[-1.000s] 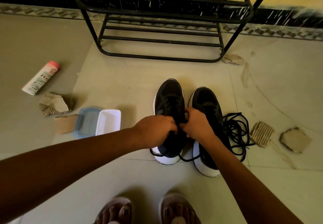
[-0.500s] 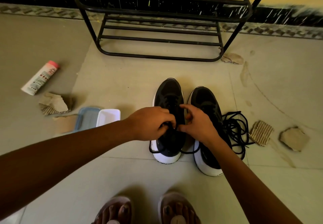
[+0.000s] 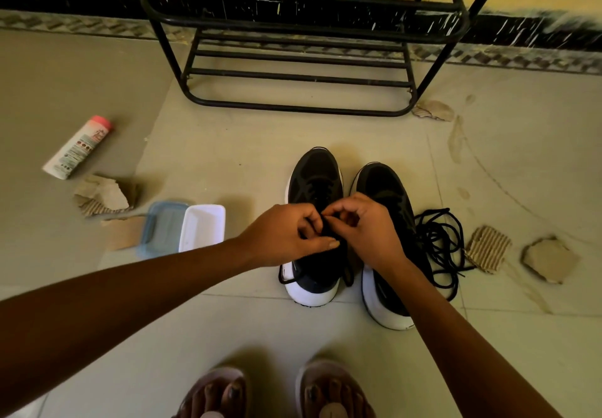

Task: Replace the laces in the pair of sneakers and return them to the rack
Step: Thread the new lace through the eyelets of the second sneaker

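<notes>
on the floor, black white-soled sneakers, laced.

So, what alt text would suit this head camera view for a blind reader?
A person's left hand and right hand pinch a black lace over the left sneaker of a black pair on the floor. Loose laces lie beside the right sneaker; a rack stands beyond.

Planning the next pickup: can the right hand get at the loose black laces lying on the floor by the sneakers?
Probably yes, once it lets go: the right hand pinches the lace on the left sneaker, and the lace pile lies uncovered just beyond the right sneaker.
</notes>
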Available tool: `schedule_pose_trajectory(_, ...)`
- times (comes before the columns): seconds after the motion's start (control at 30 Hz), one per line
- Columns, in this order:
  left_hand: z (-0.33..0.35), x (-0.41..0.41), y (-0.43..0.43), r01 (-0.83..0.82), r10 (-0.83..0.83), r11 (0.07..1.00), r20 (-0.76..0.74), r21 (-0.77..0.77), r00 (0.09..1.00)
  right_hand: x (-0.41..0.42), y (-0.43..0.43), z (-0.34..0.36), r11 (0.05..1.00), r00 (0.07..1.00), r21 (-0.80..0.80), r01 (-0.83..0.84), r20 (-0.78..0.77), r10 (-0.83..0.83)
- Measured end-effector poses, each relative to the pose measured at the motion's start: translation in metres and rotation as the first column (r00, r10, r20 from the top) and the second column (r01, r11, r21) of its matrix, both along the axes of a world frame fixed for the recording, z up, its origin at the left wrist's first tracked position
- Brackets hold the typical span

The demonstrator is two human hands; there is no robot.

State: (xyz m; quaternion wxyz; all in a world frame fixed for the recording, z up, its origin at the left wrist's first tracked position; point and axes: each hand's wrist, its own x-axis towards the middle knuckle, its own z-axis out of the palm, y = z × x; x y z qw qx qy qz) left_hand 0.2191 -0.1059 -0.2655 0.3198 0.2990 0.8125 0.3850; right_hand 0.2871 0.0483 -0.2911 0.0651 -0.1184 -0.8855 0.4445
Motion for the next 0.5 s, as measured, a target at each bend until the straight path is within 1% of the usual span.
schedule_pose_trajectory(0.13,0.002,0.004,0.006,-0.076,0.076,0.997,0.054,0.004,0.996,0.001,-0.002,-0.003,1.0,0.998,0.024,0.003,0.06,-0.005)
schedule_pose_trajectory(0.27,0.025,-0.016,0.011,-0.159,0.144,0.982,0.151,0.097,0.978,0.005,0.0,-0.007,0.996,0.99,0.023,0.091,0.105,-0.093)
schedule_pose_trajectory(0.33,0.042,-0.03,0.009,-0.191,0.173,0.972,0.132,0.137,0.976,0.004,-0.001,-0.008,0.993,0.985,0.013,0.12,0.126,-0.121)
schedule_pose_trajectory(0.43,0.062,-0.049,0.003,-0.21,0.207,0.965,0.037,0.159,0.978,0.004,-0.002,-0.009,0.991,0.98,0.009,0.135,0.145,-0.135)
schedule_pose_trajectory(0.5,0.07,-0.063,-0.003,-0.222,0.221,0.959,0.025,0.174,0.975,0.004,-0.003,-0.008,0.99,0.98,0.003,0.14,0.141,-0.139)
